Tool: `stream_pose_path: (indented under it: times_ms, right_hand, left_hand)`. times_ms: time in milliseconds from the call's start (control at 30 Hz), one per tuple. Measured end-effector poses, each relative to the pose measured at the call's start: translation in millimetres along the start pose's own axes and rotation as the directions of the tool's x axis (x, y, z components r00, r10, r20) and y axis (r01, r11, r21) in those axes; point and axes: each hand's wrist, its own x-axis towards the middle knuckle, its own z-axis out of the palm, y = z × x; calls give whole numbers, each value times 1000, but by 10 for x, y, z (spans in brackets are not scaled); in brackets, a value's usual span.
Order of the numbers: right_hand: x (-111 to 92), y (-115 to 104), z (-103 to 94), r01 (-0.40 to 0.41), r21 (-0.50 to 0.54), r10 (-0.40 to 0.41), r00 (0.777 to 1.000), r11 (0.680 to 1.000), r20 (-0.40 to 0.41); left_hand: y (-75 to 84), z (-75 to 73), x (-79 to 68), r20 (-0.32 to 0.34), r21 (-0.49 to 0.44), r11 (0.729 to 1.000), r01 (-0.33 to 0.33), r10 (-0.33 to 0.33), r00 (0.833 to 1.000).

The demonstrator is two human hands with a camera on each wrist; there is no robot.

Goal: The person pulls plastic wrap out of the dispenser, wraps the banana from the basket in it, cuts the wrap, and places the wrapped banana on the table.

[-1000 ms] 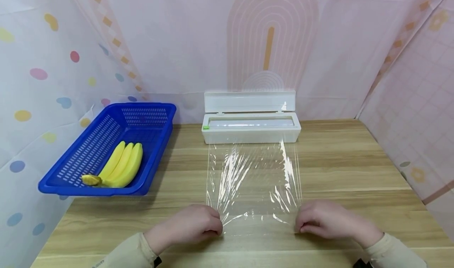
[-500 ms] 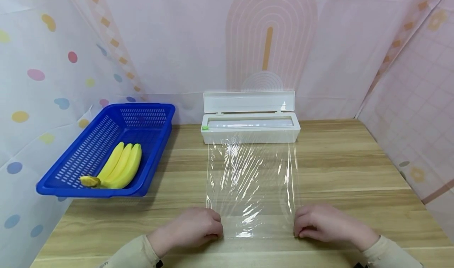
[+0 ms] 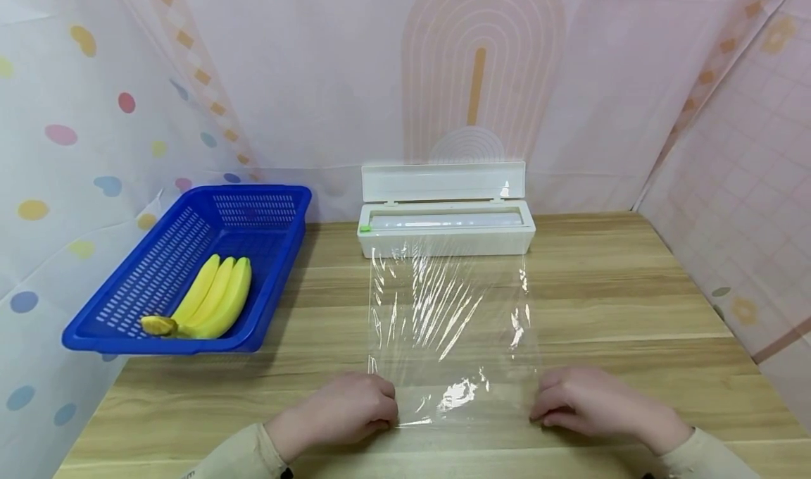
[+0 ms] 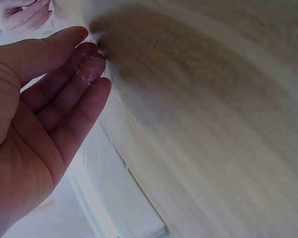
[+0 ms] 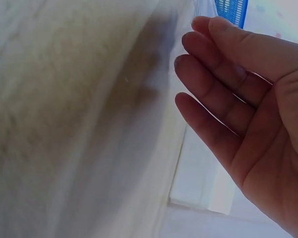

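A sheet of cling film [image 3: 453,324] stretches from a white dispenser box [image 3: 450,243] toward the person, low over the table. My left hand [image 3: 351,408] pinches its near left corner; in the left wrist view the crinkled film shows against the fingers [image 4: 89,64]. At the near right corner, my right hand [image 3: 595,405] pinches the film between thumb and index finger, its other fingers [image 5: 203,74] loosely bent. The box's lid [image 3: 443,182] stands raised, and the film roll [image 3: 446,220] shows inside. A small green slider [image 3: 365,229] sits at the box's left end.
To the left, a blue plastic basket [image 3: 279,289] holds a bunch of bananas [image 3: 218,299]. Patterned cloth [image 3: 304,77] hangs behind and at both sides of the wooden table [image 3: 633,296].
The right hand has shifted slightly to the right, and the film's right edge has spread with it. Creases and glints on the film have changed. The left hand has barely moved.
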Motion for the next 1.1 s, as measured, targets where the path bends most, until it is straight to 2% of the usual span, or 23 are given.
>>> stream_pose_path:
  times_ms: [300,500,667,833,1100]
  right_hand:
    - [-13,64,-202,-94,22,95,995,995,-40]
    - [56,152,-298,-101,-80,89,986,992,-142]
    - [152,230,-253,-128,-151,96,975,980,-202]
    - [232,307,-126,-134,-150,108,979,980,-173]
    - [308,371,4,-155,-131,148,987,979,-60]
  left_hand:
    - [6,14,-13,-13,3,1000,5,-5,1000]
    - [17,8,-15,-23,4,1000,-1,1,1000]
    - [17,14,-20,-29,14,1000,-9,10,1000]
    - [16,21,-26,-27,16,1000,-7,7,1000]
    - [15,27,-31,-28,15,1000,4,-4,1000]
